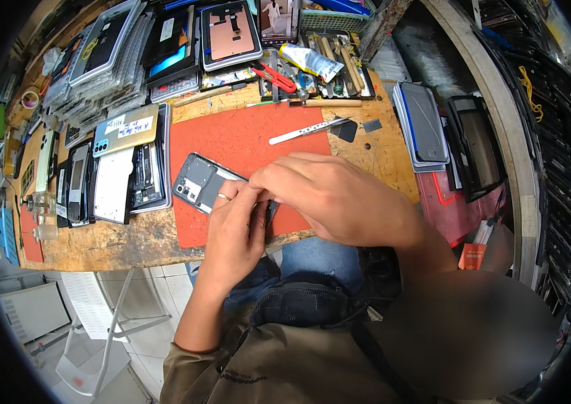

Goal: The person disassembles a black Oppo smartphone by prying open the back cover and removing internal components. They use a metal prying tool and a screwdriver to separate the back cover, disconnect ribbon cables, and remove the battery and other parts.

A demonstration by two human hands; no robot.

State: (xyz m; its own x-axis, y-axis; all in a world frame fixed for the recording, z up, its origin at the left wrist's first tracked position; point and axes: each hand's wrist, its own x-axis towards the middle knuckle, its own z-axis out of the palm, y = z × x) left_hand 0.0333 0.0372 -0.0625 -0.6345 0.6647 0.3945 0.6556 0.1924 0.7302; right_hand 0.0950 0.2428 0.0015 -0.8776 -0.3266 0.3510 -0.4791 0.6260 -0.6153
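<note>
An opened smartphone (194, 178) lies on the orange-red mat (245, 131), its dark inner back and camera block facing up. My left hand (235, 225), with a ring on one finger, closes around the phone's near end. My right hand (322, 195) is closed over that same end, its fingertips pressed together beside the left ones. Whatever sits between the right fingertips is hidden by the hands. White tweezers with a row of holes (309, 130) rest beyond my right hand, their tip by a small black sheet (345, 130).
Phones and loose parts (120, 172) are piled left of the mat. Stacked tablets (231, 40) stand at the back beside red-handled pliers (275, 77) and a yellow-and-white tube (311, 60). A wooden-handled tool (329, 103) borders the mat. More devices (423, 128) stand at the right.
</note>
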